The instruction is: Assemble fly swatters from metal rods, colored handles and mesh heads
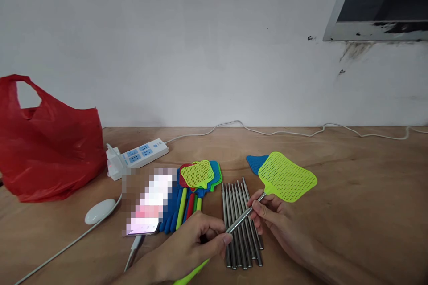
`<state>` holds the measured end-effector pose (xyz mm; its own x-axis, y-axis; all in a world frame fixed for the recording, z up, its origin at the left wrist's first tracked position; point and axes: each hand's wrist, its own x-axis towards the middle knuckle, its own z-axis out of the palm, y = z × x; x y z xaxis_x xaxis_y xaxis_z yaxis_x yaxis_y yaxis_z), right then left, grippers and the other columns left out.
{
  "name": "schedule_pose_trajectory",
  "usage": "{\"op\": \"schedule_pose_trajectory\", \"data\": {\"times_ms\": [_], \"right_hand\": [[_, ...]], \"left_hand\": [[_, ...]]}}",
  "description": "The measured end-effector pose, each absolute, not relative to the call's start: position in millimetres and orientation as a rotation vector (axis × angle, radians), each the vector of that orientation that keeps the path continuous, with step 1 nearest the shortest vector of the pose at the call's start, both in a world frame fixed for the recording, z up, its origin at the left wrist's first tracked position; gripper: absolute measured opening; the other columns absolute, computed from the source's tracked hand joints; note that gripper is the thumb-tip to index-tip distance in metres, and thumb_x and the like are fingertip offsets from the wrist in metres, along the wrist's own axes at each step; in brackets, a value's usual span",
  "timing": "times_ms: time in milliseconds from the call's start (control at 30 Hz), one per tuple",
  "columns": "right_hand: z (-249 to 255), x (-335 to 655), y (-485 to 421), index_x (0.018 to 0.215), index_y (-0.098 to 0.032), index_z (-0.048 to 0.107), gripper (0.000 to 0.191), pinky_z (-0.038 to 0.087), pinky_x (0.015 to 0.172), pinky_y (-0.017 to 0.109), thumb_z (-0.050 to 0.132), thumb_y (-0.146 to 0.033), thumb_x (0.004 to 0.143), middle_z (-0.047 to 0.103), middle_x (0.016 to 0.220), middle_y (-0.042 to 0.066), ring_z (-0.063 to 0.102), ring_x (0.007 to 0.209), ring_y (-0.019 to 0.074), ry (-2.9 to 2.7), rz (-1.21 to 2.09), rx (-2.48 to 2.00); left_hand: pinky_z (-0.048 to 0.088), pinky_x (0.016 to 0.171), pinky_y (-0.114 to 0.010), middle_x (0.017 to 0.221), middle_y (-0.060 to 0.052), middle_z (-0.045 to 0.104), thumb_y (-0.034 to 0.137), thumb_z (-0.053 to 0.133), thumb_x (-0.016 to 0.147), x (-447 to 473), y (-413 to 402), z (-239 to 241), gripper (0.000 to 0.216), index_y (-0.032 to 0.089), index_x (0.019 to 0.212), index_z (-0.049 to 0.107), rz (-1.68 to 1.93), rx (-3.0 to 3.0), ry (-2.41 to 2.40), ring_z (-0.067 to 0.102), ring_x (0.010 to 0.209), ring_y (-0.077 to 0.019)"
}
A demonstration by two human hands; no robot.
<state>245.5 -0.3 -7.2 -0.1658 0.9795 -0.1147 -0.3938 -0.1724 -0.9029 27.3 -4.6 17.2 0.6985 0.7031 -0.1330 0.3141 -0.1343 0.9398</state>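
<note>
A lime-green fly swatter head [287, 177] sits on the end of a thin metal rod [241, 219], which slants across in front of me. My right hand [272, 216] pinches the rod just below the head. Lower down, my left hand [192, 247] grips the rod's other end between thumb and fingers. From under that hand a lime-green handle [192, 274] sticks out in line with the rod; their meeting point is hidden. Beneath both hands lies a row of several metal rods [245, 245]. Behind the held swatter a blue swatter head [257, 163] rests on the table, partly covered.
Several stacked swatter heads [197, 174] lie left of the rods, with coloured handles [180, 209] below them. A lit, pixelated phone [150, 205], white power strip [143, 153], white oval object [100, 211] and red plastic bag [53, 147] are farther left. A cable [281, 132] runs along the wall.
</note>
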Motion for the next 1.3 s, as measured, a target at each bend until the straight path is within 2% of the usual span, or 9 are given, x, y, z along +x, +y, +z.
{"op": "schedule_pose_trajectory", "data": {"times_ms": [133, 300, 400, 533, 633, 800, 867, 1033, 1300], "right_hand": [[-2, 251, 6, 0.064, -0.017, 0.07, 0.035, 0.039, 0.039, 0.021, 0.092, -0.042, 0.055, 0.062, 0.06, 0.0, 0.049, 0.047, 0.009, -0.814, 1.442, -0.939], [-4, 259, 15, 0.068, -0.017, 0.072, 0.031, 0.037, 0.04, 0.019, 0.091, -0.04, 0.06, 0.063, 0.064, 0.001, 0.047, 0.048, 0.008, -0.796, 1.396, -0.911], [-8, 258, 16, 0.068, -0.017, 0.072, 0.032, 0.037, 0.041, 0.019, 0.091, -0.042, 0.061, 0.062, 0.061, 0.0, 0.048, 0.048, 0.0078, -0.792, 1.442, -0.906], [-8, 255, 15, 0.076, -0.016, 0.074, 0.043, 0.04, 0.042, 0.019, 0.082, -0.058, 0.067, 0.061, 0.058, 0.0, 0.05, 0.048, 0.0093, -0.738, 1.505, -0.869], [-4, 256, 16, 0.081, -0.018, 0.073, 0.046, 0.041, 0.042, 0.02, 0.077, -0.063, 0.069, 0.062, 0.057, -0.001, 0.051, 0.047, 0.0103, -0.699, 1.483, -0.841], [-2, 261, 20, 0.077, -0.017, 0.071, 0.047, 0.039, 0.04, 0.019, 0.079, -0.063, 0.066, 0.061, 0.054, -0.001, 0.05, 0.045, 0.0095, -0.651, 1.404, -0.891], [-4, 264, 23, 0.077, -0.017, 0.072, 0.048, 0.039, 0.039, 0.018, 0.078, -0.063, 0.067, 0.06, 0.054, -0.001, 0.048, 0.044, 0.0087, -0.619, 1.405, -0.911], [-10, 264, 24, 0.079, -0.016, 0.072, 0.047, 0.04, 0.04, 0.018, 0.079, -0.062, 0.068, 0.06, 0.056, -0.002, 0.048, 0.045, 0.0083, -0.656, 1.378, -0.925], [-10, 242, 7, 0.079, -0.017, 0.069, 0.049, 0.042, 0.039, 0.019, 0.078, -0.064, 0.067, 0.059, 0.054, -0.002, 0.048, 0.044, 0.0094, -0.801, 1.564, -0.923]], "left_hand": [[0.017, 0.045, -0.023, 0.052, 0.008, 0.029, 0.065, 0.048, 0.092, 30, -4, 20, 0.056, 0.02, 0.061, 0.039, 0.427, 1.699, 0.796, 0.025, 0.047, -0.0079], [0.019, 0.045, -0.023, 0.053, 0.008, 0.031, 0.067, 0.047, 0.092, 28, -3, 15, 0.057, 0.02, 0.061, 0.039, 0.427, 1.678, 0.801, 0.028, 0.047, -0.0082], [0.022, 0.047, -0.022, 0.055, 0.007, 0.034, 0.066, 0.048, 0.092, 26, -3, 11, 0.056, 0.019, 0.062, 0.044, 0.432, 1.682, 0.834, 0.031, 0.05, -0.0089], [0.028, 0.051, -0.022, 0.06, 0.005, 0.043, 0.065, 0.047, 0.093, 26, -4, 7, 0.055, 0.016, 0.069, 0.057, 0.444, 1.677, 0.848, 0.039, 0.056, -0.0104], [0.029, 0.046, -0.02, 0.058, 0.007, 0.043, 0.066, 0.047, 0.093, 25, -3, 9, 0.051, 0.018, 0.078, 0.057, 0.417, 1.576, 0.85, 0.041, 0.05, -0.0093], [0.024, 0.037, -0.019, 0.046, 0.011, 0.039, 0.067, 0.046, 0.092, 21, -3, 17, 0.048, 0.02, 0.09, 0.055, 0.274, 1.494, 0.881, 0.037, 0.038, -0.0093], [0.027, 0.042, -0.019, 0.051, 0.01, 0.039, 0.064, 0.041, 0.096, 20, -4, 19, 0.049, 0.019, 0.09, 0.058, 0.284, 1.598, 0.927, 0.037, 0.044, -0.0096], [0.037, 0.066, -0.023, 0.077, 0.002, 0.051, 0.055, 0.038, 0.101, 20, -6, 21, 0.046, 0.019, 0.087, 0.064, 0.376, 1.861, 1.047, 0.047, 0.074, -0.0141], [0.038, 0.073, -0.028, 0.082, 0.0, 0.058, 0.05, 0.037, 0.1, 32, -3, 21, 0.043, 0.019, 0.087, 0.064, 0.38, 1.877, 1.071, 0.052, 0.081, -0.0181]]}}
